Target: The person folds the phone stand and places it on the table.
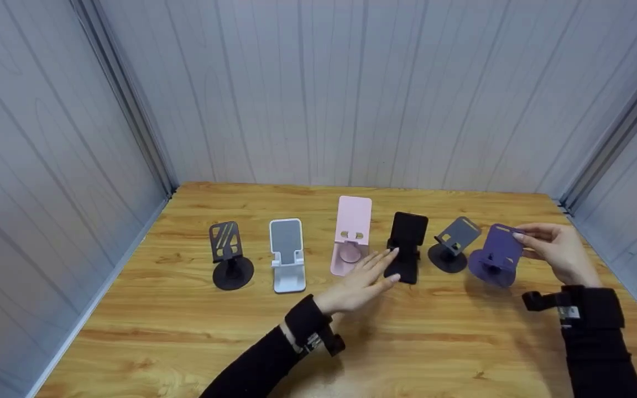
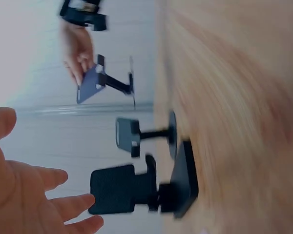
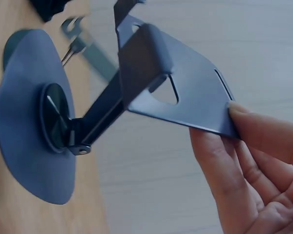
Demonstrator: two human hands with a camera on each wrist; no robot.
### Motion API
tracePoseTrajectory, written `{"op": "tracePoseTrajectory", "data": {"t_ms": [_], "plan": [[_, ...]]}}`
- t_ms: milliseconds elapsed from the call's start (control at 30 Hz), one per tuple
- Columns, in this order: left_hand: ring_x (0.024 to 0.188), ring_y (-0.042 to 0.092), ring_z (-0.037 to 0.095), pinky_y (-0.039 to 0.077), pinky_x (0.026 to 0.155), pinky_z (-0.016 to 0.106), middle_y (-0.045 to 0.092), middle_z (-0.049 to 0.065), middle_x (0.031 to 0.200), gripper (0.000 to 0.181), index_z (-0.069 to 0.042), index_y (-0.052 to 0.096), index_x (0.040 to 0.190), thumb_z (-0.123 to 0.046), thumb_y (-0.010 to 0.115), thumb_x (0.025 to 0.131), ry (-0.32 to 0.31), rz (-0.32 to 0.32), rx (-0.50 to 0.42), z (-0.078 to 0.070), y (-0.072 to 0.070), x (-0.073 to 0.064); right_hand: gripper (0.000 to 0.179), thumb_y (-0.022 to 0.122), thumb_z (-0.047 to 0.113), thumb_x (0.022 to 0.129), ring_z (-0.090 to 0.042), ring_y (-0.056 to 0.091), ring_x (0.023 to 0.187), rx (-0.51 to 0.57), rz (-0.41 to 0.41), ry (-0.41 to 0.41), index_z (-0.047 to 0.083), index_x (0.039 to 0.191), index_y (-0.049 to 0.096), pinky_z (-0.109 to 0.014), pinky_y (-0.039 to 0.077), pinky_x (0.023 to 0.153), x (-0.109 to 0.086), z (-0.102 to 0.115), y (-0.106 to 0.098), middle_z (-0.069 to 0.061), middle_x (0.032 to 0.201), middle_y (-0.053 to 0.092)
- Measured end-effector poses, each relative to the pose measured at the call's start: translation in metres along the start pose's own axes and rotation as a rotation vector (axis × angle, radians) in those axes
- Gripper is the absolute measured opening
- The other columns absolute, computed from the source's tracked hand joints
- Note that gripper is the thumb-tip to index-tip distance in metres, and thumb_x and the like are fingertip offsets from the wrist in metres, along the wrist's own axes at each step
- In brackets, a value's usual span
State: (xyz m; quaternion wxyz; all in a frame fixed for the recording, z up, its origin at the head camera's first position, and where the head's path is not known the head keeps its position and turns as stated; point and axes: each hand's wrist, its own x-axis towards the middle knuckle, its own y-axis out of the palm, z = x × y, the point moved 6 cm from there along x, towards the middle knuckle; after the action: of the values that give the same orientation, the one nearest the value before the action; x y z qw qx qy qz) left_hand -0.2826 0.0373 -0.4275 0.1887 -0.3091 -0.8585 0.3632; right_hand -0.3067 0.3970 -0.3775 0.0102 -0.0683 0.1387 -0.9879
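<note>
A purple phone stand (image 1: 501,247) with a round base is pinched at the upper edge of its plate by my right hand (image 1: 559,251). In the right wrist view the thumb (image 3: 268,131) lies on one face of the plate and fingers are behind it. The stand's base (image 3: 34,117) is lifted off the table, with a shadow below. My left hand (image 1: 354,284) reaches over the table with its fingers spread, nearest to a black phone stand (image 1: 408,232); whether it touches that stand I cannot tell. A smaller grey phone stand (image 1: 458,235) stands between the black and purple ones.
Further left in the row stand a pink phone stand (image 1: 354,215), a white phone stand (image 1: 290,279) with a grey pad, and a dark phone stand (image 1: 233,273) with a round base. The wooden table (image 1: 186,342) meets pale panels (image 1: 324,99) at its back and sides.
</note>
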Motion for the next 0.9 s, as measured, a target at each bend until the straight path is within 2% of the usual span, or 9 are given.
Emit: {"op": "tracePoseTrajectory", "data": {"t_ms": [167,233,300,433,567,733,900], "plan": [[0.164,0.011,0.028,0.011,0.134,0.045,0.013,0.01,0.178,0.065,-0.009,0.014,0.171,-0.043,0.025,0.116,0.001,0.081,-0.404,0.001,0.002,0.001,0.019,0.062,-0.002,0.105,-0.007,0.075,0.086,0.017,0.06,-0.031,0.007,0.116,0.076,-0.023,0.064,0.079,-0.004,0.018,0.017,0.011,0.097,0.078],[0.164,0.008,0.029,0.01,0.134,0.047,0.011,0.011,0.178,0.066,-0.009,0.011,0.171,-0.043,0.023,0.116,0.001,0.106,-0.549,0.001,0.004,0.001,0.019,0.062,-0.002,0.105,-0.007,0.075,0.087,0.003,0.073,-0.038,0.003,0.118,0.074,-0.024,0.064,0.08,-0.006,0.024,0.023,0.011,0.098,0.078],[0.164,0.008,0.029,0.009,0.134,0.051,0.01,0.013,0.178,0.067,-0.011,0.009,0.172,-0.047,0.021,0.116,-0.01,0.123,-0.652,0.003,0.006,0.0,0.018,0.061,-0.003,0.105,-0.006,0.075,0.087,-0.02,0.079,-0.048,0.0,0.119,0.073,-0.024,0.064,0.08,-0.007,0.03,0.03,0.012,0.098,0.077],[0.164,0.011,0.034,0.008,0.133,0.057,0.011,0.019,0.177,0.068,-0.01,0.008,0.171,-0.047,0.018,0.116,-0.025,0.12,-0.795,0.006,0.008,0.0,0.017,0.061,-0.005,0.104,-0.007,0.076,0.085,-0.023,0.084,-0.062,-0.009,0.118,0.071,-0.024,0.064,0.077,-0.007,0.041,0.046,0.011,0.095,0.078],[0.164,0.009,0.037,0.006,0.133,0.059,0.01,0.022,0.177,0.063,-0.007,0.007,0.171,-0.039,0.014,0.117,-0.056,0.112,-0.903,0.01,0.011,0.003,0.022,0.062,-0.005,0.103,-0.006,0.075,0.084,-0.047,0.094,-0.073,-0.018,0.121,0.066,-0.024,0.064,0.077,-0.008,0.047,0.062,0.012,0.095,0.078],[0.163,0.009,0.04,0.007,0.133,0.059,0.008,0.023,0.176,0.061,-0.005,0.005,0.17,-0.034,0.011,0.117,-0.115,0.111,-1.028,0.011,0.018,0.006,0.029,0.063,-0.001,0.105,-0.003,0.073,0.087,-0.118,0.103,-0.077,-0.02,0.127,0.062,-0.024,0.064,0.08,-0.01,0.051,0.079,0.017,0.099,0.076],[0.163,0.01,0.042,0.009,0.133,0.057,0.009,0.024,0.176,0.063,-0.001,0.002,0.169,-0.036,0.012,0.117,-0.163,0.103,-1.116,0.011,0.024,0.008,0.027,0.064,-0.003,0.103,-0.006,0.074,0.084,-0.073,0.127,-0.092,-0.021,0.123,0.063,-0.025,0.064,0.076,-0.008,0.053,0.097,0.012,0.096,0.077]]}}
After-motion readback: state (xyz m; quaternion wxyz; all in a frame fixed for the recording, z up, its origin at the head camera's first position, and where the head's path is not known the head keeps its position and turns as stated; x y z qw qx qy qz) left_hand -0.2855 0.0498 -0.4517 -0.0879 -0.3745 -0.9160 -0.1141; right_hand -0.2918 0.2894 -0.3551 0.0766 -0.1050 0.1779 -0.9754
